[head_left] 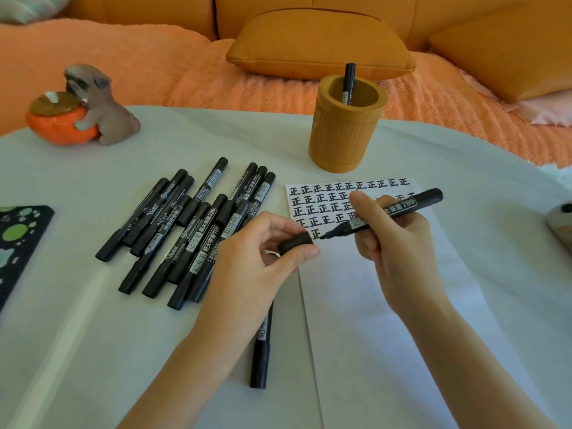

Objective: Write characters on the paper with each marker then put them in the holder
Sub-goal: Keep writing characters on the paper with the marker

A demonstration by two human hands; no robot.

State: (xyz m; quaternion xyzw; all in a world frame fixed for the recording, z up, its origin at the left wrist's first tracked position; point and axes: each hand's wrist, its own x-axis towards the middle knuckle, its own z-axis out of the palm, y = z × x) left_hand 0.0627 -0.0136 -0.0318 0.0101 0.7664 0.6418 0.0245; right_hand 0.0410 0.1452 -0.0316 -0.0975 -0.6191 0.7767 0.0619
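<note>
My right hand [393, 243] grips an uncapped black marker [402, 205], its tip just over the white paper [402, 305] beside the last written character. Rows of black characters [334, 196] fill the paper's top. My left hand [257, 252] pinches the marker's black cap [295, 243] at the paper's left edge. Several capped black markers [192, 224] lie in a loose pile to the left. One more marker [261, 351] lies under my left wrist. The orange cylindrical holder [343, 134] stands behind the paper with one marker [349, 83] upright inside.
A dog-and-persimmon figurine [83, 109] sits at the table's back left. A dark patterned item [18, 243] lies at the left edge, and a small grey object [560, 224] at the right edge. An orange sofa with cushions [318, 44] lies behind the white table [93, 335].
</note>
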